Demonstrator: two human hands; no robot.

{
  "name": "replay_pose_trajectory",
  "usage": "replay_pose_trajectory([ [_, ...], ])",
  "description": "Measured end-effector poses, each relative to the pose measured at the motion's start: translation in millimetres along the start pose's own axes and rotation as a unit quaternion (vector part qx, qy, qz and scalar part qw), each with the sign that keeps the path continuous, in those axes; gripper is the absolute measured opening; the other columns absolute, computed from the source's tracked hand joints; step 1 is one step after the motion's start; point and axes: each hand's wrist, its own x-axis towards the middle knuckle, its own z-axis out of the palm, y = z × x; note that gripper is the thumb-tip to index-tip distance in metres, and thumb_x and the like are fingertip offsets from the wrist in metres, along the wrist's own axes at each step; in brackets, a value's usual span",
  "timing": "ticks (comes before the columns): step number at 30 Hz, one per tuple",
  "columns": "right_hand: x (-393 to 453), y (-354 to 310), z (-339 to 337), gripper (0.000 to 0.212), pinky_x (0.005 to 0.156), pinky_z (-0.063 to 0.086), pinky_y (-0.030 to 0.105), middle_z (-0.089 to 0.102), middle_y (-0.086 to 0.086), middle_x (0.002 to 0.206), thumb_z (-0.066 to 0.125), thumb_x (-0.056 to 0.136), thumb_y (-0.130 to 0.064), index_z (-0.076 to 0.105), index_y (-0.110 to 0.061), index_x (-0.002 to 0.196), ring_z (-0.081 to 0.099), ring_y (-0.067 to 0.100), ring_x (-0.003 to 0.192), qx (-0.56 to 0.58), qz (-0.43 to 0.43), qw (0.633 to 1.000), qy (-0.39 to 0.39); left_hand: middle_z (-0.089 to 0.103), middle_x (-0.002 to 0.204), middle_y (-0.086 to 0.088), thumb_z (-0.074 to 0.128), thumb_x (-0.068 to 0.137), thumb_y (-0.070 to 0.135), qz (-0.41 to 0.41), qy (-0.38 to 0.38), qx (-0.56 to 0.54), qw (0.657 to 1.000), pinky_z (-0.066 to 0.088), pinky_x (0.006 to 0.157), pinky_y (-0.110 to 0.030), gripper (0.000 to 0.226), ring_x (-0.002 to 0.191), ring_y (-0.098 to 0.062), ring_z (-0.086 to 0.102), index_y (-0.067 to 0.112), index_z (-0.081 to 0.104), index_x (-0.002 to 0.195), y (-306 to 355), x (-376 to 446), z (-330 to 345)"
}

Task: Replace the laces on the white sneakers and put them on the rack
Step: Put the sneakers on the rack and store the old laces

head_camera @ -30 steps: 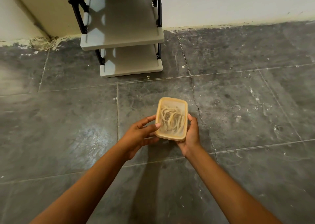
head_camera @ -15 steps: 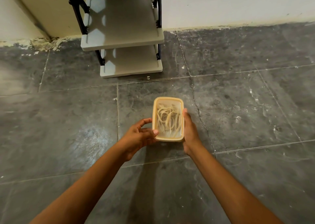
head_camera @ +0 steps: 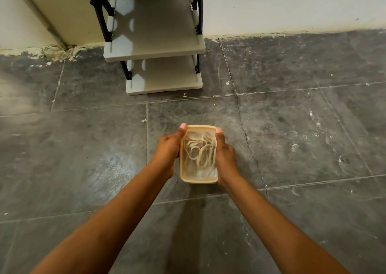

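Both hands are on a small clear tub [head_camera: 198, 174] with a cream rim and lid, held out over the dark grey tile floor [head_camera: 313, 148], roughly middle of the view. The left hand [head_camera: 168, 148] grips its left long side, thumb running up to the far left corner, the other fingers hidden behind or under it. The right hand [head_camera: 224, 154] does the same on the right side, thumb tip up at the far right corner. So both hands are clamped on the tub, one per side, squeezing it between them. Inside you can see the laces [head_camera: 199, 151] through the lid, a loose pale tangle, cream or off-white, can't count them. The lid looks like it's on, but I honestly can't tell if it's snapped down all the way. Can't tell either whether the tub is touching the floor or being held just above it. The rack [head_camera: 154, 50] stands well apart from the tub at the far edge of the floor, against the white wall [head_camera: 292, 6], near a corner where the paint is flaking at the bottom. It has grey-white shelves on a black frame, three tiers showing, the top one cut off by the frame edge. The floor tiles have pale scuffs and paint specks all over.
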Motion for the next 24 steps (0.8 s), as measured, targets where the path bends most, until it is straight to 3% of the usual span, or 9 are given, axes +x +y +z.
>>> replay_pose_trajectory([
  [3,0.5,-3.8,3.0,0.055,0.082,0.054,0.054,0.07,0.024,0.093,0.039,0.09,-0.06,0.068,-0.014,0.079,0.066,0.04,0.09,-0.011,0.014,1.0,-0.007,0.067,0.065,0.001,0.05,0.092,0.048,-0.005,0.003,0.007,1.0,0.048,0.053,-0.02,0.039,0.06,-0.01,0.063,0.014,0.064,0.079,4.3,-2.6,-0.7],
  [5,1.8,-12.5,4.2,0.052,0.079,0.056,0.049,0.071,0.016,0.086,0.038,0.092,-0.058,0.067,-0.017,0.078,0.069,0.032,0.083,-0.003,0.02,1.0,-0.007,0.068,0.076,0.001,0.05,0.092,0.046,0.004,-0.013,0.037,0.999,0.047,0.059,-0.022,0.034,0.07,-0.012,0.064,0.016,0.064,0.087,8.4,-4.7,-5.6],
  [9,9.0,-40.8,7.9,0.052,0.08,0.056,0.048,0.071,0.013,0.088,0.037,0.094,-0.057,0.065,-0.016,0.078,0.068,0.029,0.083,0.01,0.02,1.0,0.009,0.069,0.092,-0.002,0.061,0.089,0.028,0.041,-0.077,0.094,0.992,0.055,0.063,-0.023,0.024,0.081,-0.015,0.067,0.016,0.062,0.11,19.0,-22.2,-22.3],
  [13,-1.3,-83.3,21.0,0.052,0.08,0.056,0.047,0.071,0.011,0.094,0.038,0.09,-0.062,0.065,-0.017,0.085,0.068,0.028,0.085,0.022,0.015,1.0,-0.005,0.07,0.092,-0.007,0.066,0.086,0.016,0.086,-0.063,0.104,0.989,0.055,0.06,-0.02,0.019,0.075,-0.015,0.068,0.013,0.064,0.104,48.2,-50.3,-35.4],
  [16,-13.6,-118.7,33.5,0.057,0.085,0.054,0.049,0.07,0.012,0.103,0.035,0.091,-0.063,0.066,-0.016,0.101,0.067,0.028,0.092,0.061,0.01,0.996,-0.07,0.07,0.09,-0.013,0.068,0.084,0.01,0.131,-0.013,0.074,0.989,0.056,0.059,-0.019,0.016,0.072,-0.017,0.067,0.005,0.067,0.099,82.4,-68.4,-42.3],
  [20,-30.3,-172.3,37.9,0.047,0.081,0.05,0.034,0.069,0.005,0.096,0.029,0.099,-0.049,0.064,-0.017,0.103,0.064,0.02,0.09,0.016,-0.086,0.987,-0.138,0.068,0.083,-0.014,0.067,0.084,0.004,0.18,0.053,0.03,0.982,0.055,0.055,-0.017,0.004,0.07,-0.018,0.066,0.001,0.068,0.086,143.1,-84.1,-56.2],
  [24,-28.3,-213.7,35.7,0.04,0.103,0.037,0.036,0.056,0.006,0.131,0.035,0.1,-0.035,0.056,-0.013,0.127,0.049,0.022,0.123,-0.125,-0.241,0.956,-0.108,0.067,0.082,-0.015,0.066,0.085,0.003,0.213,0.075,-0.016,0.974,0.056,0.056,-0.017,0.005,0.068,-0.019,0.066,0.001,0.067,0.08,203.4,-83.7,-69.5],
])
